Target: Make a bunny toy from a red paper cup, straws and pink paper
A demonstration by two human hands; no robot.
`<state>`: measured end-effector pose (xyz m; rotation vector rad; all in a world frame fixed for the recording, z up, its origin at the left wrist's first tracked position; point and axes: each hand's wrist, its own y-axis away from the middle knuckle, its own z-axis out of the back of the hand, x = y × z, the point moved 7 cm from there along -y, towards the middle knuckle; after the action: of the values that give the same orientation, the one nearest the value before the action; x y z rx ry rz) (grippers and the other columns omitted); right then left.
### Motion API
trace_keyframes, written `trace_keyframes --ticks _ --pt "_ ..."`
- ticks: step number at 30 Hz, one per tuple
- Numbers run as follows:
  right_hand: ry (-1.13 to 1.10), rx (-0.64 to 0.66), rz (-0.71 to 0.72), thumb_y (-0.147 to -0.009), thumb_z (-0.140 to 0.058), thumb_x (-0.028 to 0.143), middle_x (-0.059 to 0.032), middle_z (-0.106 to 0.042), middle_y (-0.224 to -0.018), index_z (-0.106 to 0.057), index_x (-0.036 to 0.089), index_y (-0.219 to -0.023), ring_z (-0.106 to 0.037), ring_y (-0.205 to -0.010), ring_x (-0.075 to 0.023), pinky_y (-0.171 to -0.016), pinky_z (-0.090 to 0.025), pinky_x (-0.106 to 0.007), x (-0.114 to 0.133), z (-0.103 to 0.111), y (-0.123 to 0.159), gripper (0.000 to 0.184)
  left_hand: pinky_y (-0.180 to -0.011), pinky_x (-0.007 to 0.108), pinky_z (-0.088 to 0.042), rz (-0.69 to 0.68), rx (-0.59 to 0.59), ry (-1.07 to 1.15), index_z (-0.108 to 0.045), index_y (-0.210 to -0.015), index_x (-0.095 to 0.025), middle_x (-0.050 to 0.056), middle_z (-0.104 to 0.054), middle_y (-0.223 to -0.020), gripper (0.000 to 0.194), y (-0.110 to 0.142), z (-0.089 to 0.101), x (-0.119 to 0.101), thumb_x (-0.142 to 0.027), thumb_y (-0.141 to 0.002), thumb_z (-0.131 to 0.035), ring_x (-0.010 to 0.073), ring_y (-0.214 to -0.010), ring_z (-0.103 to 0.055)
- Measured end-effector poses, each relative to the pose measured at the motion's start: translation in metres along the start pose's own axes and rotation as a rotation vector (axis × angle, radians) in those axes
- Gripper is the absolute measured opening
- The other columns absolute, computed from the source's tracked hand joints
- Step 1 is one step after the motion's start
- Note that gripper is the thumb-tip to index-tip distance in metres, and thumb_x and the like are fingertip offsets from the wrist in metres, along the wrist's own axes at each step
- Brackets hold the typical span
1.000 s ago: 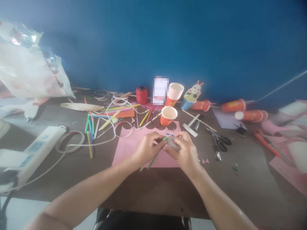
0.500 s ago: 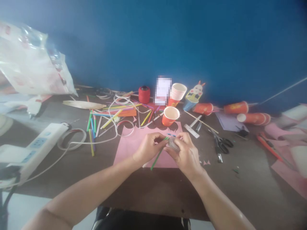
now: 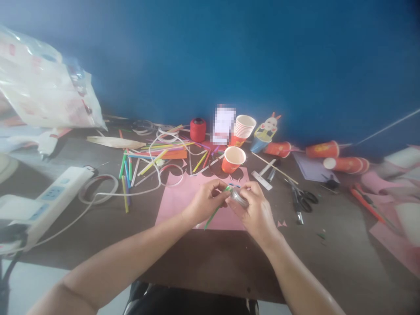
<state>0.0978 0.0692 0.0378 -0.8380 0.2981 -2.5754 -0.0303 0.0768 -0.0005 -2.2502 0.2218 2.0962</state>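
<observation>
Item held: a round, translucent roll (image 3: 239,199), apparently of tape, at the tips of the right fingers (image 3: 248,195), which are closed on its edge and side. The left fingers (image 3: 217,187) are pinched on a green straw (image 3: 211,218), whose lower end slants down and towards the wearer. Roll and straw nearly meet between the two sets of fingers; whether they touch cannot be told. The low, close hold probably steadies both pieces and keeps the join in sight.

Directly beneath the fingers lies a pink sheet (image 3: 171,199), its far edge cut in scallops, on a dark desk (image 3: 210,258). Just beyond the fingers stands an orange paper cup (image 3: 232,164), upright; behind it are stacked cups (image 3: 244,127) and a blue cup (image 3: 260,145) bearing a rabbit figure. The nesting presumably saves space.

Left of the fingers: loose coloured straws (image 3: 127,168), a white cable (image 3: 123,194) and, farther off, a power strip (image 3: 55,191). Right of the fingers: scissors (image 3: 304,202) lying beside a slim cutter-like tool (image 3: 298,206), both apparently within easy reach. Orange cups (image 3: 322,149) lie on their sides farther out.
</observation>
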Motion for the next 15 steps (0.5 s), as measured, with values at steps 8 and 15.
trace_keyframes --ticks 8,15 --pt "-0.125 -0.035 -0.015 -0.079 -0.059 0.048 -0.0047 -0.048 -0.094 -0.059 0.02 -0.075 -0.055 -0.083 -0.0186 -0.072 -0.047 -0.032 -0.001 0.003 -0.001 0.028 -0.055 0.021 -0.046 -0.044 -0.003 -0.022 -0.057 -0.077 -0.014 -0.002 -0.056 -0.068 0.016 0.0 0.0 -0.011 -0.029 -0.077 -0.062 0.0081 -0.057 -0.056" --pt "-0.323 0.03 -0.022 -0.083 -0.057 0.037 -0.0071 -0.05 -0.107 -0.063 0.021 -0.092 -0.054 -0.098 -0.0213 -0.08 -0.048 -0.034 0.001 0.006 -0.002 0.019 -0.057 0.022 -0.045 -0.158 -0.023 -0.073 -0.059 -0.077 -0.014 0.0 -0.058 -0.068 0.017 0.004 0.001 -0.023 -0.03 -0.075 -0.065 0.0091 -0.059 -0.056"
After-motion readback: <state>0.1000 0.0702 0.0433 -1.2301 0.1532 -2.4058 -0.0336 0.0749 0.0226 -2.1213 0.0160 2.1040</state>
